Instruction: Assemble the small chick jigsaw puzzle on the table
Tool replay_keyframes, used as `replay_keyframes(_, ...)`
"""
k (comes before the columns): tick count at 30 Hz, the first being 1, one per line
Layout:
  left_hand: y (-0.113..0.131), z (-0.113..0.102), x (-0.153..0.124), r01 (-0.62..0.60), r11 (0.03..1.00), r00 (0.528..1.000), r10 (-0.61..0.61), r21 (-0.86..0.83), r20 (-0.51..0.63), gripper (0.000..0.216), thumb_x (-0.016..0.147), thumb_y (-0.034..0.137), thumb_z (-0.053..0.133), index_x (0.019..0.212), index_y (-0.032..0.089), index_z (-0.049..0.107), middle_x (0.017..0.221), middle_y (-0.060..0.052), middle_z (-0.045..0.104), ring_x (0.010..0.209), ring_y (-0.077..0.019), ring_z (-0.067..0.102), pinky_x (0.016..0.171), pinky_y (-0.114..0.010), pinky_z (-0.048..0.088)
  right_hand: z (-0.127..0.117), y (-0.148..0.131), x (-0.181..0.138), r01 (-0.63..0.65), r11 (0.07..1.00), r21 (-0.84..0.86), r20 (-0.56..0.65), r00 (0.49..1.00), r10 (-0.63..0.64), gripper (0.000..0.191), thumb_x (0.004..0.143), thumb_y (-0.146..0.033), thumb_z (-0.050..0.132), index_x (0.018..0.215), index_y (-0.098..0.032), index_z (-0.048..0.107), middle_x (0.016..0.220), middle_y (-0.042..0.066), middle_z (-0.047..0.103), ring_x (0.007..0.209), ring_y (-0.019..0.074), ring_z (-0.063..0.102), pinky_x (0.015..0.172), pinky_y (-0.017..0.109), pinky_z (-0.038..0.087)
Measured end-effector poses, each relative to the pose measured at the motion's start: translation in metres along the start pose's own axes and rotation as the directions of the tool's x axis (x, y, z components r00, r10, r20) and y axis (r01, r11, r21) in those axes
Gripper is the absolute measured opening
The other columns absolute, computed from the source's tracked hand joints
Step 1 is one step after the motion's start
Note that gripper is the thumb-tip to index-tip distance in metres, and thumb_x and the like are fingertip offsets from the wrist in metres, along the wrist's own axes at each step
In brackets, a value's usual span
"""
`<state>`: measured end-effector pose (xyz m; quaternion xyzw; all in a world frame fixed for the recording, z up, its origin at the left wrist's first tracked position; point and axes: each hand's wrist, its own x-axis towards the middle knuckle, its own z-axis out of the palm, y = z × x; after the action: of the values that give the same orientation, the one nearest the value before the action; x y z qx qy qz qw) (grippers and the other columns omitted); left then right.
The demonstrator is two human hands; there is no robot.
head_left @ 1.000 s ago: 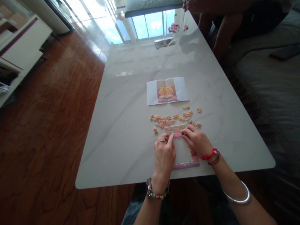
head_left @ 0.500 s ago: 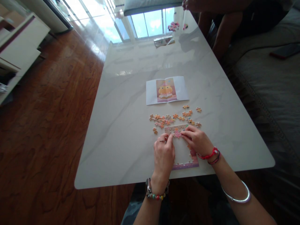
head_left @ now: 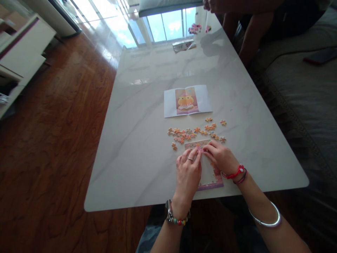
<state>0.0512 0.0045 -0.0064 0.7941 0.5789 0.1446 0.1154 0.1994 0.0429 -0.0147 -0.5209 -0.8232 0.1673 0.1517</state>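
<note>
A partly joined jigsaw puzzle [head_left: 210, 186] lies near the table's front edge, its border pieces framing bare tabletop. My left hand [head_left: 188, 174] reaches over its left side, fingers bent and closed on a puzzle piece at the upper rows. Against those fingertips, my right hand [head_left: 222, 158] pinches at the same pink puzzle pieces [head_left: 200, 149] from the right. The fingers partly cover what they hold. Just beyond the puzzle, several loose orange and pink pieces [head_left: 181, 134] are scattered. A creased sheet [head_left: 170, 103] with a printed picture of a yellow character lies behind them.
The white marbled table [head_left: 126, 151] has a rounded front edge. Toward its far end lie a crumpled wrapper [head_left: 183, 45] and a pile of pink pieces [head_left: 195, 28]. Another person [head_left: 250, 35] sits at the far right, by a sofa [head_left: 297, 84] with a dark phone [head_left: 321, 57].
My left hand has shifted right and slightly up, its fingertips now meeting those of my right hand over the pink pieces. My right hand has barely moved.
</note>
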Motion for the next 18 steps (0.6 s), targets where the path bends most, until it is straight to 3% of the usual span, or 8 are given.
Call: replay_keyframes(18, 0.0004, -0.0019, -0.0012, 0.021, 0.997, 0.999, -0.018, -0.071, 0.05, 0.039, 0.081, 0.013, 0.04, 0.118, 0.025, 0.045, 0.122, -0.003, 0.05, 0.117, -0.0195, 0.037, 0.093, -0.039, 0.033, -0.001, 0.0006, -0.0015, -0.013, 1.0, 0.01, 0.02, 1.0, 0.013, 0.022, 0.085, -0.028, 0.039, 0.084, -0.017, 0.058, 0.082, 0.006, 0.056, 0.075, 0.0132, 0.054, 0.068, 0.024, 0.042)
